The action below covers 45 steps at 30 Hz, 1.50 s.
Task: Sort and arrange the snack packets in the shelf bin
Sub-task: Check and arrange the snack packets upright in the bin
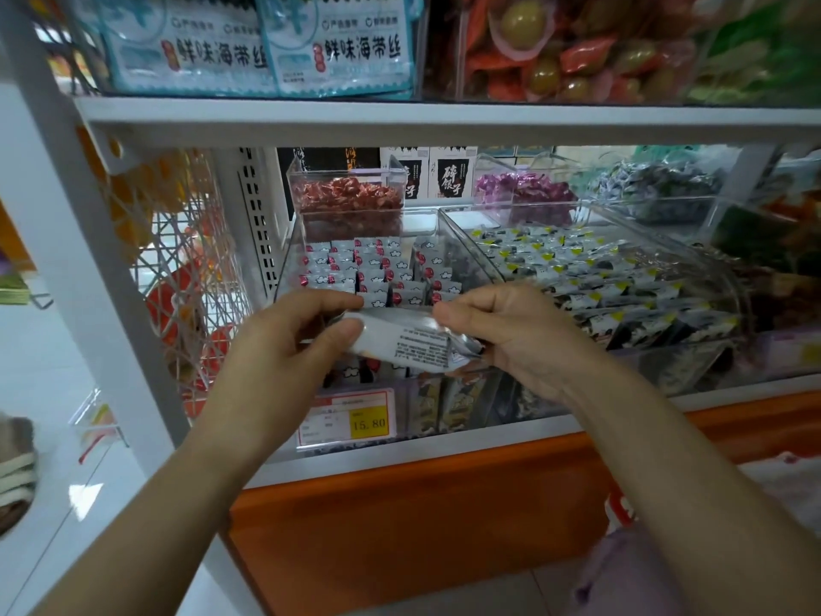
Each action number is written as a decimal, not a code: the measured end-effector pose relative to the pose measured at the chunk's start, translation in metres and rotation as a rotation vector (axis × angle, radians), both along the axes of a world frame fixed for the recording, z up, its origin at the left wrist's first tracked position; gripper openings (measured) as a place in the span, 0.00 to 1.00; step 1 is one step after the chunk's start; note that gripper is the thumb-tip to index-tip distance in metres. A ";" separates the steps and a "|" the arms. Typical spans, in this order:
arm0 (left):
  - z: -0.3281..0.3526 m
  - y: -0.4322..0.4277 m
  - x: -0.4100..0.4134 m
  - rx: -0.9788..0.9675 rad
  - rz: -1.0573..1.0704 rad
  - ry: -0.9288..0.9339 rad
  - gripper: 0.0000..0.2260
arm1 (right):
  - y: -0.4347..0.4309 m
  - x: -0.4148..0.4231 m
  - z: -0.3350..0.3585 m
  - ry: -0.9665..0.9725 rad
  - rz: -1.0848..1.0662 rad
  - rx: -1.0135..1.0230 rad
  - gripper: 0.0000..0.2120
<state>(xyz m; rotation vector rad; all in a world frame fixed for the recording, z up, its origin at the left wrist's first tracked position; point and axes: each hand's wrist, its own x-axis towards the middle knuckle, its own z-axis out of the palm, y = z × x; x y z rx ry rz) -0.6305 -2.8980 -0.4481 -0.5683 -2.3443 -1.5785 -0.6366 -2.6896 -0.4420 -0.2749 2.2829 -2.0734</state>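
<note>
A clear shelf bin [291,242] on the lower shelf holds rows of small grey snack packets [377,266] with red dots, standing upright. In front of it, both hands hold one silver-white packet [406,342] with black printed text, lying sideways. My left hand [293,335] pinches its left end between thumb and fingers. My right hand [502,335] grips its right end, fingers curled over the top. The packet hangs just above the bin's front edge, and the hands hide the front rows of packets.
A second clear bin [693,260] to the right holds dark packets with yellow corners. Behind stand small tubs of red [351,197] and purple candies [528,193]. A price tag [348,420] reads 15.80. A white upright [89,269] and wire rack [186,277] stand left; another shelf is overhead.
</note>
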 end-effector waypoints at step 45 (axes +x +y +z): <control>-0.015 -0.024 -0.027 -0.828 0.323 0.227 0.32 | -0.070 -0.118 0.032 0.488 -0.093 0.894 0.09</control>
